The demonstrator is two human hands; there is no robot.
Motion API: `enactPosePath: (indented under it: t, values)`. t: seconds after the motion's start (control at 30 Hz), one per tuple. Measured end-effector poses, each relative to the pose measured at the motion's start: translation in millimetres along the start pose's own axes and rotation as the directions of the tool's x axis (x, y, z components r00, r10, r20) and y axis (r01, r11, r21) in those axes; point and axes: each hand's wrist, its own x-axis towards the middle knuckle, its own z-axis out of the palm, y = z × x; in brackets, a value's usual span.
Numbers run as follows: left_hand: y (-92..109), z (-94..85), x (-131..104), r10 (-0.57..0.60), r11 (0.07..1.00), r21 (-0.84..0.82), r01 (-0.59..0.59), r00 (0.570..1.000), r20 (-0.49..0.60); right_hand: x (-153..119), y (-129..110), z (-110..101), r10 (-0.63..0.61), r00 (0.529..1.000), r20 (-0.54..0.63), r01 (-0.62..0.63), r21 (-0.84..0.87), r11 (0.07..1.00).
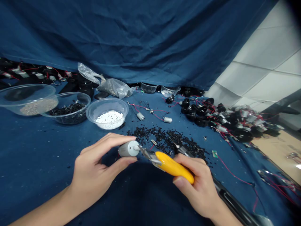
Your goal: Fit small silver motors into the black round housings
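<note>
Between the thumb and fingers of my left hand (98, 166) is a small grey cylindrical motor (129, 148), its shaft end facing right. My right hand (199, 182) grips a yellow-handled cutter (175, 166) with a metal blade. The blade's tip meets or nearly meets the motor's shaft; exact contact is hard to tell. Behind my right hand, a black electric screwdriver (184, 151) lies with its bit pointing up-left. Many tiny black screws (152, 133) are scattered on the blue cloth (47, 157) just beyond the motor, with a small wired part (153, 142) nearby.
Three clear bowls stand at the left, with beige bits (35, 106), black pieces (68, 110) and white pieces (110, 119). Two wired motors (140, 116) lie beyond the screws. A pile of motors and black parts (246, 122) fills the right. A plastic bag (115, 88) sits behind.
</note>
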Motion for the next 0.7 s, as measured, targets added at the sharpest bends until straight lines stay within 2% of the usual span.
enactPosePath:
  t: [0.6,0.7]
  values:
    - [-4.4,-1.4,0.6,-0.033,0.999,-0.018,0.033,0.999,0.009,-0.7,1.5,2.2,0.019,1.0,0.005,-0.019,0.044,0.999]
    - [-3.9,-1.5,2.2,0.006,1.0,-0.006,-0.006,1.0,0.016,1.1,3.3,3.8,0.078,0.997,0.006,-0.078,0.019,0.997]
